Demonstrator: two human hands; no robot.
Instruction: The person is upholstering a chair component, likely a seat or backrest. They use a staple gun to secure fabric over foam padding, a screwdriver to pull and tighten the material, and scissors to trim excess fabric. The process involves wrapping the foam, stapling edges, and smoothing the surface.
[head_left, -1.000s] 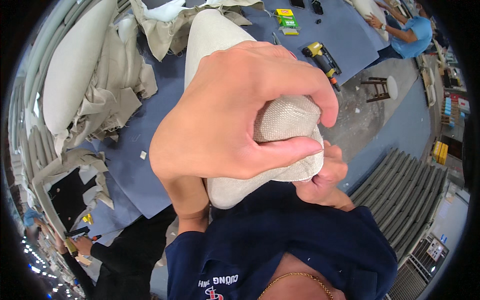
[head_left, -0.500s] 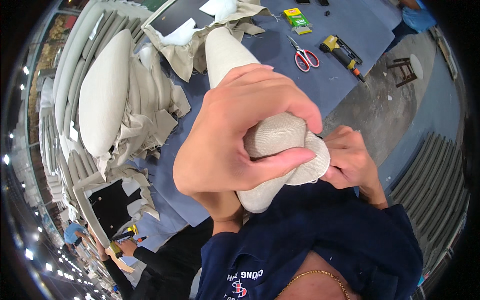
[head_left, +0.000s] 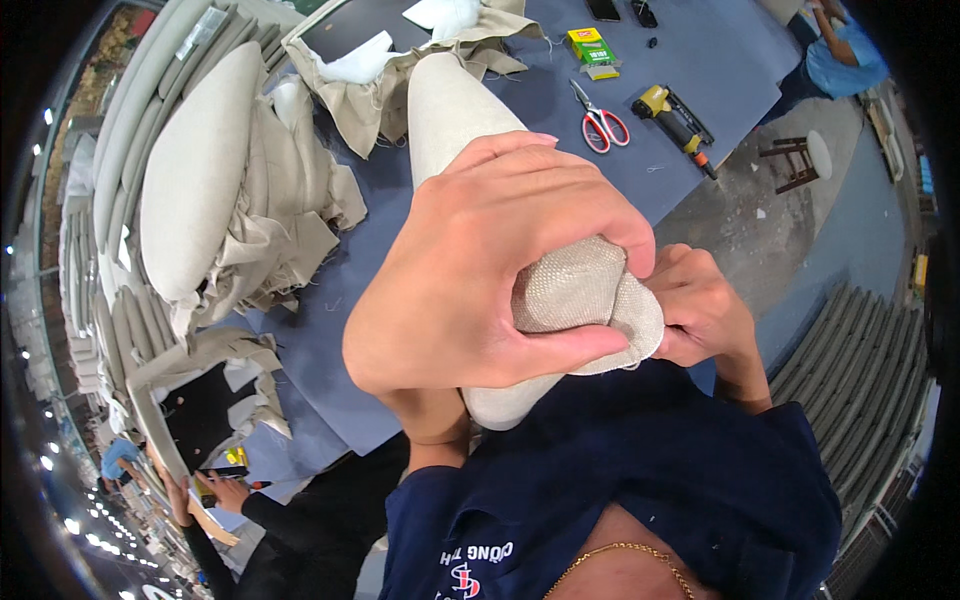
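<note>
A long beige fabric-covered cushion [head_left: 455,105] stands on end against my chest, its far end resting on the blue table [head_left: 690,50]. My left hand [head_left: 480,260] wraps over its near end and bunches the loose fabric [head_left: 570,290] between fingers and thumb. My right hand [head_left: 700,310] pinches the fabric edge from the right side, partly hidden behind the cushion.
Red-handled scissors [head_left: 602,122], a yellow-and-black power tool [head_left: 675,118] and a small yellow-green box [head_left: 592,48] lie on the table. Beige fabric covers [head_left: 290,215] and padded pieces [head_left: 190,170] pile at the left. A stool [head_left: 800,160] stands right; another person [head_left: 835,55] is far right.
The view has shifted, bringing more of the table, the scissors and the tool into sight. Both hands keep hold of the cushion's near end; my right hand shows more at the right.
</note>
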